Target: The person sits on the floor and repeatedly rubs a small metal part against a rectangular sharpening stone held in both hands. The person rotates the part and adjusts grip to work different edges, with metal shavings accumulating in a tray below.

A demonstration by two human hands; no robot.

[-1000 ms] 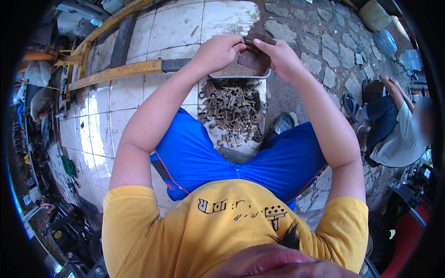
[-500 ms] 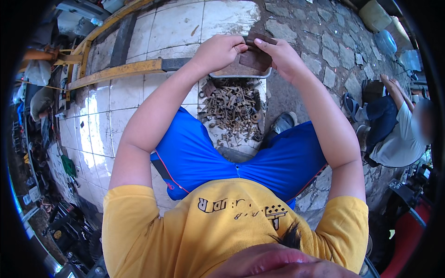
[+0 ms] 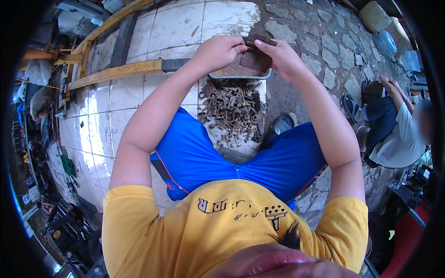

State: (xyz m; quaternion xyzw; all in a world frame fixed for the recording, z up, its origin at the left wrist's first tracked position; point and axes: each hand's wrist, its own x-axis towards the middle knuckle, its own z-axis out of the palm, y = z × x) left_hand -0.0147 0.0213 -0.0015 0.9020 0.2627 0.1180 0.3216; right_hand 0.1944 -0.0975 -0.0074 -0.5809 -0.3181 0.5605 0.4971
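My right hand grips a flat, dark brown, rust-coloured piece between thumb and fingers; whether it is sheet or plate I cannot tell. Close on its left side, my left hand is closed with its fingers curled, and what they pinch is hidden. Both hands hover over a shallow metal-rimmed tray at the far side of my spread knees. Between the tray and my legs lies a heap of rusty bolts, nuts and small metal parts on the floor.
A yellow and black metal frame runs across the white tiles at left. Rough stone paving lies to the right. Another person sits at far right, near plastic containers. Tools and machine parts crowd the left edge.
The fingers of my left hand have shifted slightly beside the brown piece. Otherwise both arms, the tray and the heap of parts look the same.
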